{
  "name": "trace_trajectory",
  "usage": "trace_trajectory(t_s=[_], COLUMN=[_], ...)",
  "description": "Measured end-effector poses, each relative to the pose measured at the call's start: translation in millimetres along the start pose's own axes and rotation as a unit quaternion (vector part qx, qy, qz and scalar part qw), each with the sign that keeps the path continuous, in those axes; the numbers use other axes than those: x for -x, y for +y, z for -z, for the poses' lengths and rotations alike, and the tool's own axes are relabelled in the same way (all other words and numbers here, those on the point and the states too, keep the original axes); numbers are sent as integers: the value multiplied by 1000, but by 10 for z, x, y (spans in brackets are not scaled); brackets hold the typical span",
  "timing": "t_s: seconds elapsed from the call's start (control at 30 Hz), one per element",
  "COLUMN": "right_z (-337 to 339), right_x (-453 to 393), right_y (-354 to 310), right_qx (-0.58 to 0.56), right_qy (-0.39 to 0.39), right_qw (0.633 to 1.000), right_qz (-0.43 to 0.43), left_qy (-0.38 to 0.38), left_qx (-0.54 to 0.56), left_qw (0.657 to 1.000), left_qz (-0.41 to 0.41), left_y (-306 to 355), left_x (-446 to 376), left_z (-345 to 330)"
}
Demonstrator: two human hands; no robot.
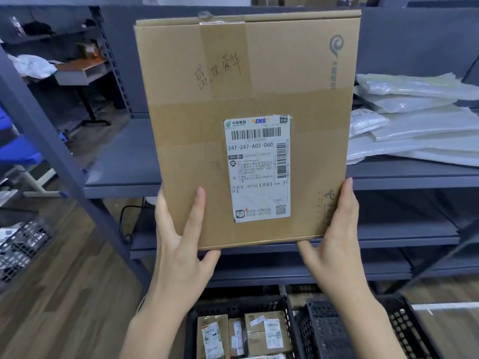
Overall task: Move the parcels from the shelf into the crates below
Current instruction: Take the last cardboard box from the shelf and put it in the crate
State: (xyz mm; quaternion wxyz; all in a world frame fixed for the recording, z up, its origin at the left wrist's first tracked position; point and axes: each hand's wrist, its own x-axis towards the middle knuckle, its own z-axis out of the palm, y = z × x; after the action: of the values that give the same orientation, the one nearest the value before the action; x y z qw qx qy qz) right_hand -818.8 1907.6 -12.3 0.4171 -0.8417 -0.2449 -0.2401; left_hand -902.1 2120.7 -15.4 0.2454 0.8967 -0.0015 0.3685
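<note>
We hold a flat cardboard box upright in front of the shelf, its labelled face toward us, clear of any surface. Our left hand grips the box's lower left corner: the thumb lies straight up the front face, the other fingers wrap round behind and under the bottom edge. Our right hand grips the lower right corner, the thumb lying along the right edge and the fingers curled beneath and behind it. A white shipping label sits on the lower middle of the box.

On the right end of the shelf board lies a heap of white mailer bags. Below the shelf, on the floor, stand two black crates: the left crate holds several small cardboard parcels; what the right crate holds we cannot tell.
</note>
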Motion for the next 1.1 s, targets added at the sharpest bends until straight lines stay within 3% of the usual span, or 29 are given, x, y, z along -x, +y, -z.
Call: trace_trajectory(t_s=[0.4,0.63,0.73,0.9,1.1], right_z=[-398,-656,-679,-858,-1577], right_x=[1021,2032,2505,3244,3818], right_y=[352,818,1036,1484,2048], right_qx=[37,13,27,58,48], right_qy=[-80,-183,-224,-291,-383], right_qw=[990,959,947,914,858], right_qz=[-111,-216,-227,-277,-339], left_qy=[-77,-200,-265,-351,-397], left_qx=[31,-31,-65,38,25], left_qw=[993,969,945,876,838], left_qz=[89,144,180,330,374], left_y=[-303,-381,-375,-495,-1051], left_x=[967,1935,2396,3211,3862], left_z=[-468,-833,-1019,-1457,-2010])
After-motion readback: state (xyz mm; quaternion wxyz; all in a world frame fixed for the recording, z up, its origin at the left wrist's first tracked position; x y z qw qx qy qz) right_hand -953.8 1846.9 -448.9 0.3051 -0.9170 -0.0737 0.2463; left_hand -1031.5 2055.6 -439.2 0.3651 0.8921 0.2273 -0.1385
